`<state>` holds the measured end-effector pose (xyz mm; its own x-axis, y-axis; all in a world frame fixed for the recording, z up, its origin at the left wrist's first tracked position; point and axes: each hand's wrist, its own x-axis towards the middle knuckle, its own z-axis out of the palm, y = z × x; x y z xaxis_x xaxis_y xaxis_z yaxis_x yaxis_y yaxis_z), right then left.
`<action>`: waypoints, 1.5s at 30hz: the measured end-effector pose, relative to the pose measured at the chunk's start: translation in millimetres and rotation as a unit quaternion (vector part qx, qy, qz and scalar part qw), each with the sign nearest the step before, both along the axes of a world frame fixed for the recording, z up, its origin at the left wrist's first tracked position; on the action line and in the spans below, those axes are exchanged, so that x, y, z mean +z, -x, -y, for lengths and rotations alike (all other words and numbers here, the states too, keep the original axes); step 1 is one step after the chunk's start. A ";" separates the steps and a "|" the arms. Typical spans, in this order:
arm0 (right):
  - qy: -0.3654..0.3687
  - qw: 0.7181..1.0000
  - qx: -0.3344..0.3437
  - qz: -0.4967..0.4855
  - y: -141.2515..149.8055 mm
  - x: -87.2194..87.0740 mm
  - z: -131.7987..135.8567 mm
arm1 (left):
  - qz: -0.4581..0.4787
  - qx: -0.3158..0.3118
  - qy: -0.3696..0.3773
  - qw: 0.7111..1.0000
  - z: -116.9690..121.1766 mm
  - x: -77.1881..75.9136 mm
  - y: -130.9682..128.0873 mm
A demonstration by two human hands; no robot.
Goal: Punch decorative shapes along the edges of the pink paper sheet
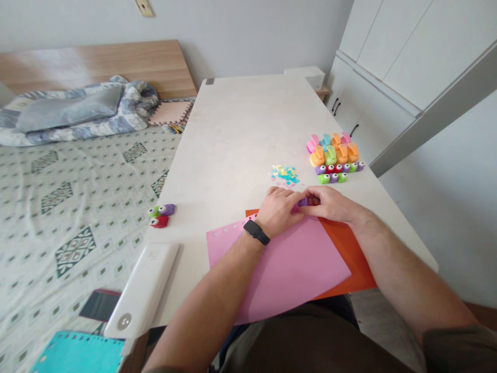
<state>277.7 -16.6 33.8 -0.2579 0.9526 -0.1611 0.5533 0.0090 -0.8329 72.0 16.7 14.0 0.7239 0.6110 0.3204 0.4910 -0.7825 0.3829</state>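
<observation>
A small purple paper punch (304, 201) sits at the top edge of a pink sheet of paper (295, 259). My right hand (332, 204) is closed around the punch from the right, its fingers partly covering it. From the left, my left hand (277, 208) is closed on the sheet's top edge, its fingertips close to the punch. Small punched shapes run along the sheet's upper left edge. Beneath the pink paper lies an orange sheet (349, 254). Star-shaped confetti (285, 174) in blue, yellow and pink is heaped just beyond my hands.
Rows of colourful paper punches (334, 155) stand on the right of the white table (240, 119). Several more small punches (160, 215) sit at the left edge, near a long white device (143, 290). A bed with a turquoise punched sheet (79, 352) and a dark phone (100, 304) adjoins.
</observation>
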 end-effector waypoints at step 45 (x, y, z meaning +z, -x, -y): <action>0.098 0.978 -0.098 -0.154 14.3 0.2 2.1 | 0.035 0.014 0.013 0.999 -0.5 -0.3 1.7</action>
<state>263.4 -18.7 34.0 -0.1383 0.9474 -0.2888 0.2509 -0.2486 -0.9356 70.3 17.2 13.7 0.6829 0.6390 0.3539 0.4837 -0.7586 0.4365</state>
